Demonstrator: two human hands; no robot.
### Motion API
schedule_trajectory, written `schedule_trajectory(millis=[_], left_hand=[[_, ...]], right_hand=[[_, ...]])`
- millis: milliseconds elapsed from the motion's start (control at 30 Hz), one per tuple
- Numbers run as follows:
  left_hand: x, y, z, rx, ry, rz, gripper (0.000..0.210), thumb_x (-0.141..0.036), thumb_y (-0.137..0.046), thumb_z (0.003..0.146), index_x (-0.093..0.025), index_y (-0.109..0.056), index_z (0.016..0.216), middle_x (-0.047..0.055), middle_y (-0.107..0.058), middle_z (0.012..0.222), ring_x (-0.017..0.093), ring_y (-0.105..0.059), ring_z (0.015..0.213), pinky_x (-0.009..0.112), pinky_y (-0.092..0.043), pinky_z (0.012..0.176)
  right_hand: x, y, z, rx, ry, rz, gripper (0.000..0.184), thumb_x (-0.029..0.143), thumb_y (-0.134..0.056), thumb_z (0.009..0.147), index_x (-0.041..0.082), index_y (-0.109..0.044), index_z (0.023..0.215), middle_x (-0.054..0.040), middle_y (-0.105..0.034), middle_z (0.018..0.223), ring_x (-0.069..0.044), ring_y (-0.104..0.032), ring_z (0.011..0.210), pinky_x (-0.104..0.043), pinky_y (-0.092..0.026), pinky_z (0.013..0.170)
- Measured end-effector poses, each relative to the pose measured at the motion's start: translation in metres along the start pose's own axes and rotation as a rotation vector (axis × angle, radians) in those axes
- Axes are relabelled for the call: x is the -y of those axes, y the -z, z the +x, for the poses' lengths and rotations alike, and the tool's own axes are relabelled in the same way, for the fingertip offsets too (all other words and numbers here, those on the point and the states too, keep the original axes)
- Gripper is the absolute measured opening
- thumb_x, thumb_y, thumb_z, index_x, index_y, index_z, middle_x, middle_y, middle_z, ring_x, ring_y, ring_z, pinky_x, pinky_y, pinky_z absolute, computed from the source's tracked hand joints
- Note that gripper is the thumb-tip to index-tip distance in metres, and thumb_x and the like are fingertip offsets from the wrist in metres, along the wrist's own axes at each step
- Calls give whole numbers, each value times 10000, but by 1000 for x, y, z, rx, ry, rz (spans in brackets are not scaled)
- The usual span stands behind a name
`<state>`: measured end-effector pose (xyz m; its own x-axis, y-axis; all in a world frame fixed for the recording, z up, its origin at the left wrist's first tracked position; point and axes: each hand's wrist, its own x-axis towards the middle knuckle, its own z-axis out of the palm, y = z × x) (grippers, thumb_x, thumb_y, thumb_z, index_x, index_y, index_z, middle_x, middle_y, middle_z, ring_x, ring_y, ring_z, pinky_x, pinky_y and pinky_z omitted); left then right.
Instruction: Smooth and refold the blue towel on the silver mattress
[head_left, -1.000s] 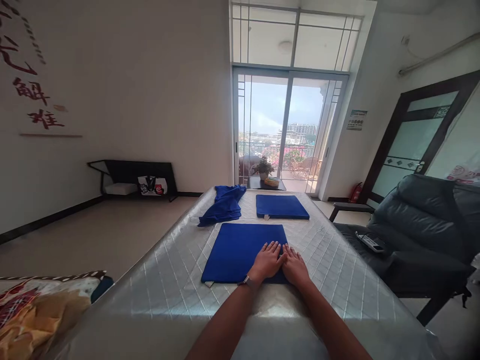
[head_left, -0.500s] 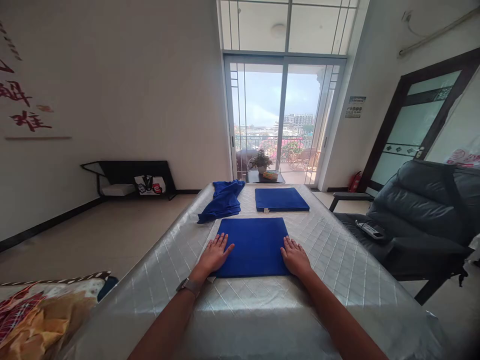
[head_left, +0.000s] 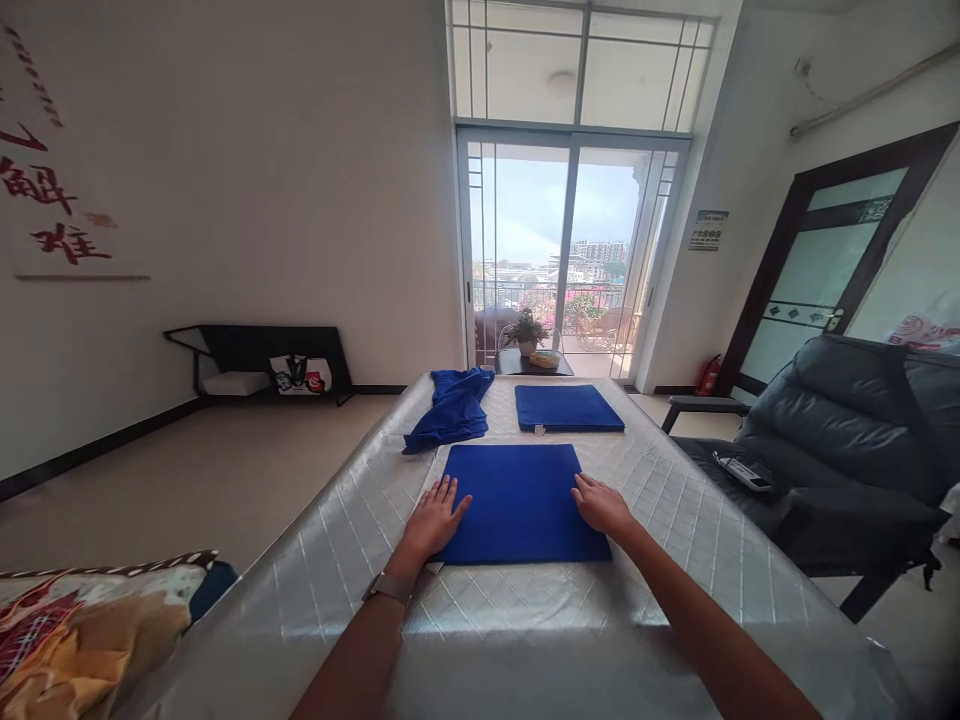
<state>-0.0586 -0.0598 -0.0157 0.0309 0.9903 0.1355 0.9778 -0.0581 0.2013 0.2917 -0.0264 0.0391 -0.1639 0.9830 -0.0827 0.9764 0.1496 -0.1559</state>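
A flat, folded blue cloth (head_left: 517, 505) lies in front of me on a silvery quilted surface (head_left: 525, 610). My left hand (head_left: 435, 515) rests on its left edge, fingers spread, with a watch on the wrist. At its right edge is my right hand (head_left: 602, 503), fingers stretched forward and fairly close together, the fingertips touching the cloth. Behind it to the right sits a second folded blue stack (head_left: 570, 408) with a small white tag on its front edge. A crumpled blue cloth (head_left: 452, 408) lies behind to the left.
To the right stands a dark armchair (head_left: 847, 450) with a pale device (head_left: 742, 472) on its seat. Mixed fabrics (head_left: 67, 630) are heaped at the lower left. A small table with a potted plant (head_left: 527, 328) stands by the glass door.
My right hand has turned inward at the cloth's right edge, its fingers less spread. My left hand stays on the left edge. The whole view has shifted slightly.
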Motion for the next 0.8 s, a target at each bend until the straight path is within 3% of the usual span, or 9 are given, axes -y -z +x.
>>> schedule_trajectory(millis=[133, 333, 800], left_hand=[[2, 0, 1, 23, -5, -6, 741, -589, -189, 1018, -84, -312, 1547, 175, -246, 1625, 283, -226, 1509, 467, -206, 1220], [6, 0, 1, 31, 2, -21, 805, -616, -130, 1007, -34, -293, 1540, 190, -228, 1624, 260, -219, 1511, 439, -198, 1224], [10, 1, -7, 34, 44, 22, 823, -629, -115, 998, -35, -255, 1549, 193, -198, 1629, 271, -201, 1516, 450, -186, 1218]], right_hand=[[11, 4, 25, 5, 3, -9, 615, 408, -206, 1028, 148, -257, 1583, -60, -199, 1655, -242, -201, 1511, -439, -186, 1205], [5, -20, 49, -45, 13, 7, 649, 460, -176, 1023, 161, -200, 1599, -29, -154, 1665, -190, -108, 1529, -397, -97, 1224], [2, -22, 42, -43, -3, 62, 684, 460, -151, 1013, 100, -188, 1594, -61, -154, 1663, -197, -139, 1525, -390, -87, 1226]])
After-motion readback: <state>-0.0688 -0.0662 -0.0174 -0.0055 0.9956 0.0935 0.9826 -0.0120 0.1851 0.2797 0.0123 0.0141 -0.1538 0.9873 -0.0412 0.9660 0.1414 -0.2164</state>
